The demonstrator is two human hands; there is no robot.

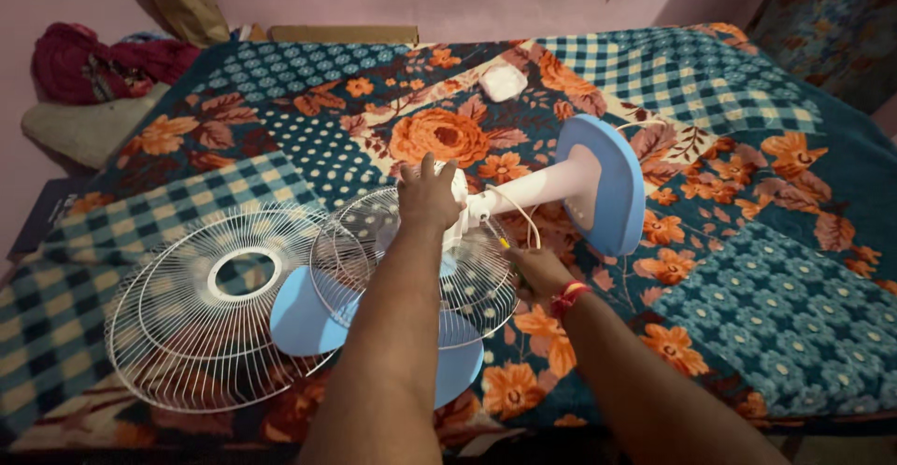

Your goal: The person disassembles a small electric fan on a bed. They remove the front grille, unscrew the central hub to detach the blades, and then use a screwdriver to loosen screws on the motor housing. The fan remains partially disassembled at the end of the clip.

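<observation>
So, bed (775,315) with patchwork floral-and-check cover carries a dismantled white pedestal fan (523,194) lying on its side, round blue base (612,185) up on edge toward the right. Loose front grille (210,301) lies flat to the left, overlapping the rear grille (374,241); blue blades (308,311) sit under it. Left hand (428,194) rests open, fingers spread, on the motor housing, grip not closed. Right hand (537,267) pinches the white cord (523,217), fingers together. Risk: soft bedding lets the fan roll, and a tugged cord could snag the wire grille.
</observation>
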